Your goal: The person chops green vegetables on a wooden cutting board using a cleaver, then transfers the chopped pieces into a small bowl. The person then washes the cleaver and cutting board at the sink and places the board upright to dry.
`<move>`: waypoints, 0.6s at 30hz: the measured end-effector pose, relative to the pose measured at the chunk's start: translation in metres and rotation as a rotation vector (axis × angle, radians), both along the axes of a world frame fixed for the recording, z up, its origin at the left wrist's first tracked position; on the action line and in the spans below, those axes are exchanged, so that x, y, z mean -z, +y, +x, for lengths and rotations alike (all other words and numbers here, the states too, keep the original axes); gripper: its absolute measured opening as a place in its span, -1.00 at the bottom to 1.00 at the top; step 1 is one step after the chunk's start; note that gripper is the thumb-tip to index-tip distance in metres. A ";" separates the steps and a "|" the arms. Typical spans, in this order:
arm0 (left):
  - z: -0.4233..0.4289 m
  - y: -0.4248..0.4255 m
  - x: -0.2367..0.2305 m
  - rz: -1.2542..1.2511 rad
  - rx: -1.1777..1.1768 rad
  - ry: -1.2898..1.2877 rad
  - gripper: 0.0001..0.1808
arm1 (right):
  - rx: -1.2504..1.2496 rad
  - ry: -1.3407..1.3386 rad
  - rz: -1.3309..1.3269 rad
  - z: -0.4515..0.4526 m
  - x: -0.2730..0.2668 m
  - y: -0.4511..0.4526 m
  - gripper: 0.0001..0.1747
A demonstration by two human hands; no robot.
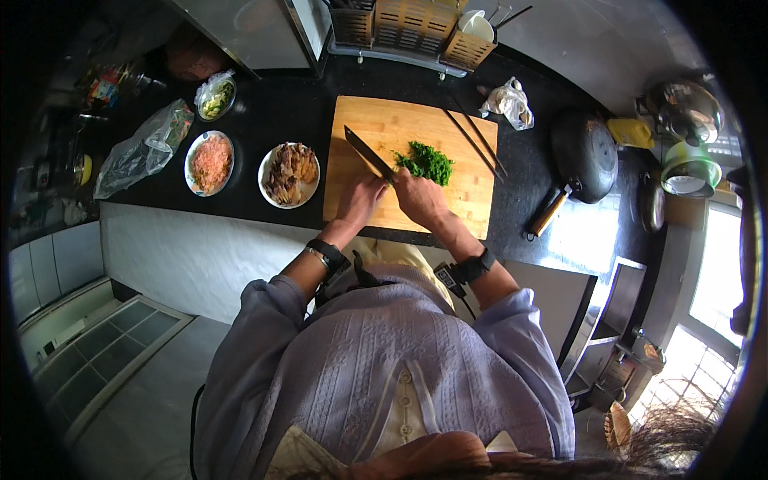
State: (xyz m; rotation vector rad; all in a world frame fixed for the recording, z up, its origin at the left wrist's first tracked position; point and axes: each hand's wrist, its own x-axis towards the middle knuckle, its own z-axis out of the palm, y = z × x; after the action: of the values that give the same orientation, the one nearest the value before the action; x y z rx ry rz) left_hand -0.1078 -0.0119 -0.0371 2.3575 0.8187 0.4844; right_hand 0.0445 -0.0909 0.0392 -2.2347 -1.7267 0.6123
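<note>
My right hand [422, 199] is closed around the handle of a kitchen knife [367, 152], whose dark blade slants up to the left above the cutting board. My left hand [362, 201] is just left of it, with its fingertips by the blade near the handle; whether they touch the blade or hold anything is hidden. A pile of chopped green leaves [429, 164] lies beyond my right hand. Beneath both hands is the wooden cutting board [384, 114], with a few green bits scattered left of the pile.
Chopsticks [474, 144] lie across the board's right side. To the left are a bowl of browned pieces [291, 174], a plate of pink minced food [210, 162], a covered bowl [216, 99] and a plastic bag [147, 150]. A wok [583, 156] and another bag [509, 104] are on the right.
</note>
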 end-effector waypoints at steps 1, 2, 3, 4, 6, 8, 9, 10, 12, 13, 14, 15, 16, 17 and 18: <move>-0.001 -0.002 0.000 0.005 -0.020 -0.022 -0.88 | -0.042 0.036 -0.074 -0.001 0.001 0.000 -0.73; -0.003 -0.003 -0.001 0.001 -0.040 -0.034 -0.88 | -0.038 0.021 -0.113 -0.001 0.002 -0.002 -0.72; -0.003 -0.005 -0.002 -0.021 -0.055 -0.021 -0.88 | -0.017 -0.024 -0.206 -0.003 0.003 -0.001 -0.71; -0.003 -0.005 -0.003 -0.049 -0.073 -0.003 -0.88 | -0.050 0.051 -0.176 -0.004 0.004 -0.002 -0.70; -0.003 -0.005 -0.005 -0.079 -0.077 0.033 -0.88 | -0.027 0.051 -0.080 -0.006 0.007 0.002 -0.72; -0.005 -0.005 -0.005 0.002 -0.076 0.024 -0.88 | -0.031 0.069 -0.042 -0.004 0.007 0.006 -0.74; -0.007 -0.005 -0.005 0.025 -0.069 0.044 -0.88 | -0.032 0.086 0.054 -0.003 0.006 0.006 -0.75; -0.008 -0.003 -0.003 0.041 -0.065 0.028 -0.89 | -0.046 0.055 -0.013 0.000 0.006 0.006 -0.78; -0.010 -0.004 -0.001 0.033 -0.068 0.036 -0.90 | -0.075 0.085 -0.066 0.000 0.005 0.002 -0.74; -0.011 -0.005 0.000 0.084 -0.070 0.000 -0.90 | -0.054 0.044 -0.133 -0.002 0.006 0.001 -0.71; -0.010 -0.006 0.001 0.114 -0.075 -0.012 -0.90 | -0.052 0.090 -0.134 -0.005 0.007 -0.002 -0.71; -0.010 -0.007 0.002 0.145 -0.080 -0.023 -0.90 | -0.045 0.127 -0.109 -0.008 0.009 -0.002 -0.71; -0.009 -0.007 0.003 0.152 -0.081 -0.021 -0.89 | -0.011 0.106 -0.048 -0.011 0.011 -0.002 -0.71; -0.010 -0.008 0.003 0.169 -0.081 -0.047 -0.89 | -0.011 0.140 -0.033 -0.013 0.014 -0.002 -0.72; -0.010 -0.008 0.003 0.187 -0.071 -0.049 -0.89 | -0.009 0.111 -0.057 -0.012 0.017 -0.002 -0.73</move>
State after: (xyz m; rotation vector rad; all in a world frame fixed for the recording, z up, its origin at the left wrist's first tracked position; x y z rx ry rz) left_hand -0.1180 -0.0199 -0.0401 2.4812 0.8698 0.6721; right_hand 0.0325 -0.0930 0.0219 -2.1864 -1.6861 0.7819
